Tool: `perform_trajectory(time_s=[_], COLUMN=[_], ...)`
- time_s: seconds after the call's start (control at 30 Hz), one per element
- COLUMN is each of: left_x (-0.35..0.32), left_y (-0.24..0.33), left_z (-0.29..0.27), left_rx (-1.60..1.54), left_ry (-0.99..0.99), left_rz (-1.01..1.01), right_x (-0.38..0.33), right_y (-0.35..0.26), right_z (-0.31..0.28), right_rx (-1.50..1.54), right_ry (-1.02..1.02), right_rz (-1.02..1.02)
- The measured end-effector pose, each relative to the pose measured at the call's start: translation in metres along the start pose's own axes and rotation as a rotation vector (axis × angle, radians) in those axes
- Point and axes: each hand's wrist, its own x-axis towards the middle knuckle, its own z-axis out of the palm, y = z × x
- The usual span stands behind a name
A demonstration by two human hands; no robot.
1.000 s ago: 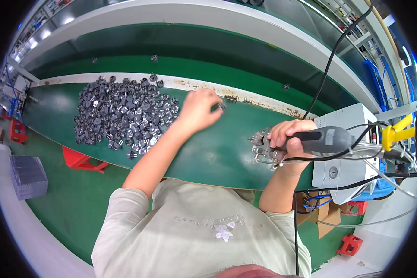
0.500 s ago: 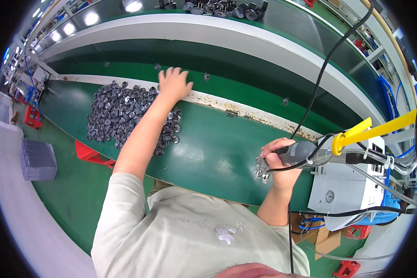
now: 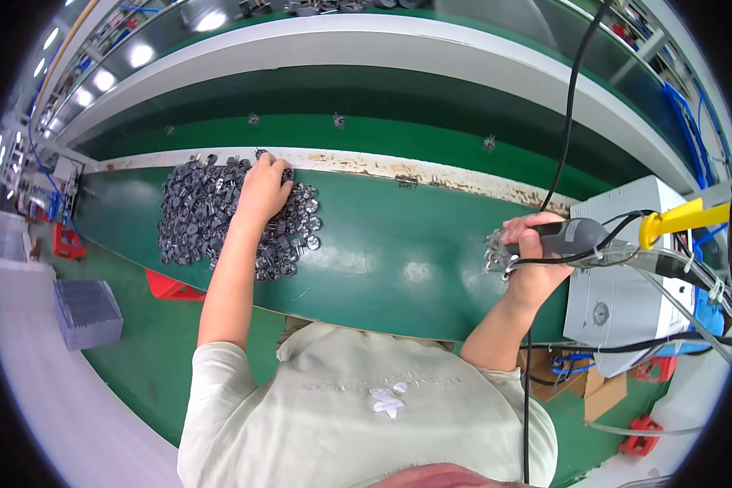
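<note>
My left hand (image 3: 264, 191) reaches to the back edge of a heap of small black parts with metal pins (image 3: 199, 207). Its fingers curl down beside the white ledge, and a small dark part (image 3: 260, 153) shows at the fingertips. What lies under the palm is hidden. Over the right side of the green bench (image 3: 382, 260), my right hand (image 3: 537, 252) is wrapped around a grey handheld power tool (image 3: 573, 237) with a black cable and clear hoses. At the tool's front end, by my fingers, is a shiny metal piece (image 3: 498, 250) with prongs.
Several pronged parts sit spaced along the green strip behind the ledge, one (image 3: 338, 120) near the middle. A white machine (image 3: 626, 276) stands right of the tool, with a yellow strap (image 3: 683, 221) near the hoses. A black cable (image 3: 573, 106) hangs behind my right hand.
My left hand has come down from the strip behind the ledge to the heap, its spread fingers now curled. My right hand and the tool have shifted right and slightly up in view.
</note>
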Motion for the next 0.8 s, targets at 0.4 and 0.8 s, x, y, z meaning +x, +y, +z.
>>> perform_trajectory(time_s=[0.4,0.8], left_x=[-0.046,0.16], left_y=[0.02,0.195], left_z=[-0.04,0.094], left_rx=[-0.064,-0.609], left_ry=[-0.042,-0.156], left_rz=[0.081,0.394], right_x=[-0.003,0.001], right_y=[-0.007,-0.023], right_z=[-0.003,0.01], right_rx=[0.019,-0.38], right_ry=[-0.126,-0.255], right_rz=[-0.091,-0.111])
